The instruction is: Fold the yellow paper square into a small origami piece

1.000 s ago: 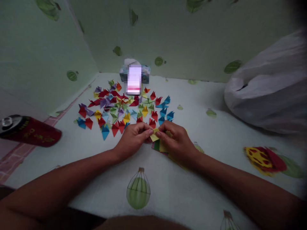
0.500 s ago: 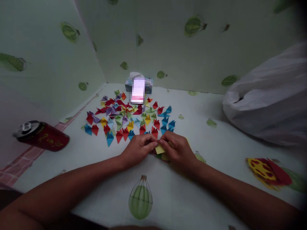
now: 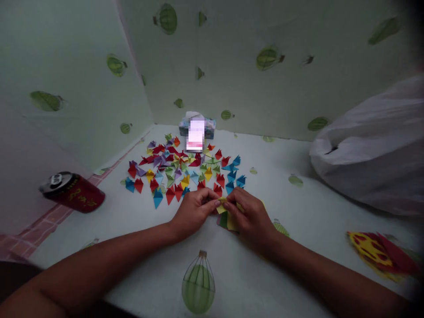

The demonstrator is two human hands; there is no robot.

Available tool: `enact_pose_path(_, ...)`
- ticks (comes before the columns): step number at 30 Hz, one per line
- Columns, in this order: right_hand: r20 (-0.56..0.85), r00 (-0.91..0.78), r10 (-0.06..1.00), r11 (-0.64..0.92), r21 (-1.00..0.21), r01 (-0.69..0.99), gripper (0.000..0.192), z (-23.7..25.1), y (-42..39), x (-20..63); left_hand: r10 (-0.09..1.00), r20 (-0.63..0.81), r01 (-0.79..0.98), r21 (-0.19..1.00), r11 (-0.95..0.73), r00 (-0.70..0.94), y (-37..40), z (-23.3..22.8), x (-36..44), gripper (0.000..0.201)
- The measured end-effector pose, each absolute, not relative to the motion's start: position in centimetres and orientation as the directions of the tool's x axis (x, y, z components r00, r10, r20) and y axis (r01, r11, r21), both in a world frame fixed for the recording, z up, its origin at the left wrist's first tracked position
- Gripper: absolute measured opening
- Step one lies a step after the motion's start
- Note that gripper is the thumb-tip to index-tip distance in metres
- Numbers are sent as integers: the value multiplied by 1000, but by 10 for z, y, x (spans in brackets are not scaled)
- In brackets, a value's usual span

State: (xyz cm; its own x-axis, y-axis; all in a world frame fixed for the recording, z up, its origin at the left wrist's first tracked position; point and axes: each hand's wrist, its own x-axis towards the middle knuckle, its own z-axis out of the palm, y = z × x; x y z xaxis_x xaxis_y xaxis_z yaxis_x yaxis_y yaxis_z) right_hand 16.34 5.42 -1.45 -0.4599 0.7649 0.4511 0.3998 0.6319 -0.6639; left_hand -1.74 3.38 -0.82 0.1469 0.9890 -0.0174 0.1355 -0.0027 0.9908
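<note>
My left hand and my right hand meet over a small yellow paper piece, each pinching one side of it with thumb and fingertips. Under my right hand lies a small stack of coloured paper sheets, green and yellow edges showing. Just beyond my hands, several folded paper pieces in red, blue, yellow, purple and green are spread over the white balloon-print sheet.
A red can lies on its side at the left. A tissue box with a blurred upright item before it stands at the back corner. A white plastic bag bulks at the right. Walls close the left and back.
The view has tilted up and shifted, so everything sits lower and more to the right in the picture. My hands have stayed together on the yellow paper, fingers working its fold.
</note>
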Motion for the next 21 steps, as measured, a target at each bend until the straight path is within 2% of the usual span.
enact_pose_path(6,449,-438,779,612,-696,376,16,-15,57,163,993,-50,56,997,45,103,36,-7,-16,13)
enact_pose_path(12,491,-485,724,685,-592,424,21,-15,54,165,994,-44,46,998,40,99,35,-4,-17,11)
enact_pose_path(15,435,-443,784,608,-680,409,22,-13,54,164,989,-89,25,996,87,116,37,-3,-18,12)
enact_pose_path(18,295,-379,877,434,-825,361,22,-11,56,164,978,-153,-2,988,155,139,40,-4,-19,17)
enact_pose_path(21,140,-363,921,236,-943,235,24,-11,59,164,971,-171,0,985,174,165,41,-3,-21,22)
